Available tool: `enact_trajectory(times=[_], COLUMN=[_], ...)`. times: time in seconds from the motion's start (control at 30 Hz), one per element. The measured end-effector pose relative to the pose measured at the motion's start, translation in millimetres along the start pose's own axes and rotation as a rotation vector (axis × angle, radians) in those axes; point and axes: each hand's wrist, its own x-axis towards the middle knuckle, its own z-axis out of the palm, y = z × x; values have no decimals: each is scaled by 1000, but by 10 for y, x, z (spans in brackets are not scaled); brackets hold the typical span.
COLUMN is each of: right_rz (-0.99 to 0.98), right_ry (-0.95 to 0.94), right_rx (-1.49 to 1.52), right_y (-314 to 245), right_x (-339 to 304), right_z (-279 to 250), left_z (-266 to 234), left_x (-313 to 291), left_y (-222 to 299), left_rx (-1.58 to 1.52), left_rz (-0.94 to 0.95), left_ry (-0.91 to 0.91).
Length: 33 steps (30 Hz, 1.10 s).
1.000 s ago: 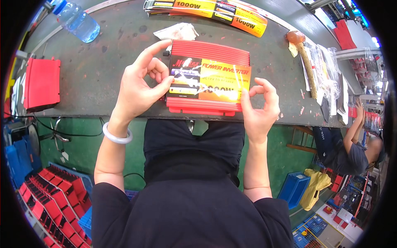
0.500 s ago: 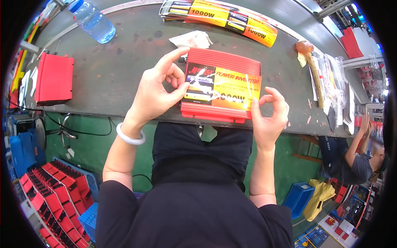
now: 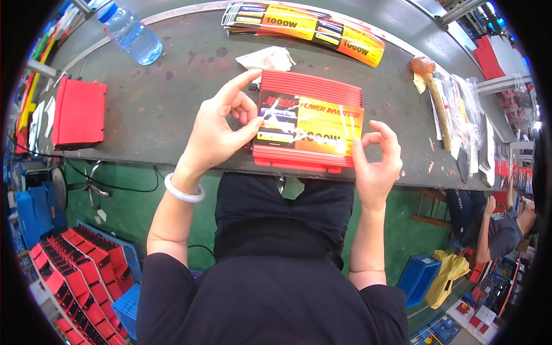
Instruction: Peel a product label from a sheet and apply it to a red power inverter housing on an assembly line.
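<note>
A red ribbed power inverter (image 3: pixel 310 81) lies at the bench's front edge, right before me. Over its top is a glossy black and yellow label (image 3: pixel 328 118), with bright glare and creases across it. My left hand (image 3: pixel 215 129) has its thumb at the label's left edge, the index finger reaching toward the inverter's upper left corner and the other fingers curled. At the label's right edge, my right hand (image 3: pixel 376 164) pinches with thumb and fingers. The label's underside is hidden, so how far it touches the casing cannot be told.
Behind the inverter lie a crumpled white paper (image 3: pixel 267 59) and a strip of stacked labels (image 3: pixel 293 22). A water bottle (image 3: pixel 132 35) and another red casing (image 3: pixel 80 112) are at left. A mallet (image 3: pixel 437 103) rests beside plastic bags at right. A co-worker (image 3: pixel 497 230) sits farther right.
My hands keep almost the same places at the label's two edges. The whole view has shifted slightly. The co-worker's arms have moved apart.
</note>
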Motion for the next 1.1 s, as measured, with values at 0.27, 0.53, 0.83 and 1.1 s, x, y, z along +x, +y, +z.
enact_trajectory(times=[0.27, 0.53, 0.83, 1.1], right_rz=[65, -82, -93, -88], right_ry=[-50, -3, 8, -6], right_rx=[99, -69, -131, -115], right_y=[10, -17, -95, -82], right_x=[25, 47, 40, 40], right_z=[38, -1, 13, 3], left_z=[-30, 7, -1, -14], left_x=[-4, 31, 27, 30], left_y=[-2, 55, 134, 56], left_rx=[-50, 59, 131, 67], left_rz=[-42, 18, -7, -4], left_ry=[6, 2, -6, -12])
